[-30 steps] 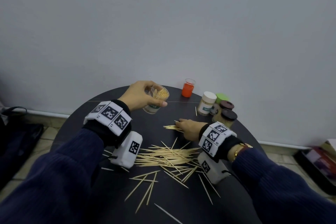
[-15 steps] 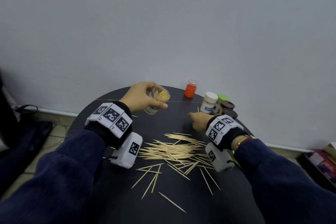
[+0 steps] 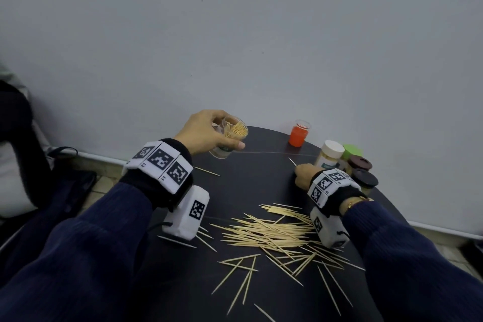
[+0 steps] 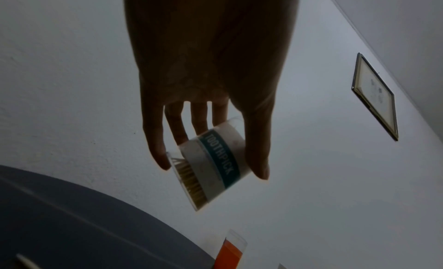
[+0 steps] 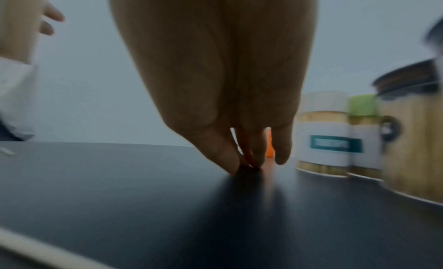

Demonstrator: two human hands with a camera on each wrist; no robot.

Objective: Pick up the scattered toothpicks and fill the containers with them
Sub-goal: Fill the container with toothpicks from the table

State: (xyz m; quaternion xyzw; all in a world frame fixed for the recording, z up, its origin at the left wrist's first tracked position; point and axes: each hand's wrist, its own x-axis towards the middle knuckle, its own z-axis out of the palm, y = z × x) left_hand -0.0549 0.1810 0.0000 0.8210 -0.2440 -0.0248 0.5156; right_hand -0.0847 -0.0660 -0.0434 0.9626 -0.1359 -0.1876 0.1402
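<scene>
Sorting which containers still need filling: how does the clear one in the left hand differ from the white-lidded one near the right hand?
The clear container is open and tilted in the left hand; the white-lidded container is capped, upright on the table. Both hold toothpicks.

Left hand (image 3: pixel 206 136) raised above the table (image 3: pixel 261 183), fingers (image 4: pixel 155 140) and thumb curled round a tilted jar (image 4: pixel 215 159). Right hand (image 3: pixel 304 175) lowered, palm down, thumb and fingertips (image 5: pixel 227 159) drawn together against the tabletop; whether they pinch anything cannot be told. Both forearms extend forward in dark blue sleeves (image 3: pixel 91 256), each wrist carrying a marker-covered band (image 3: pixel 162 162).
</scene>
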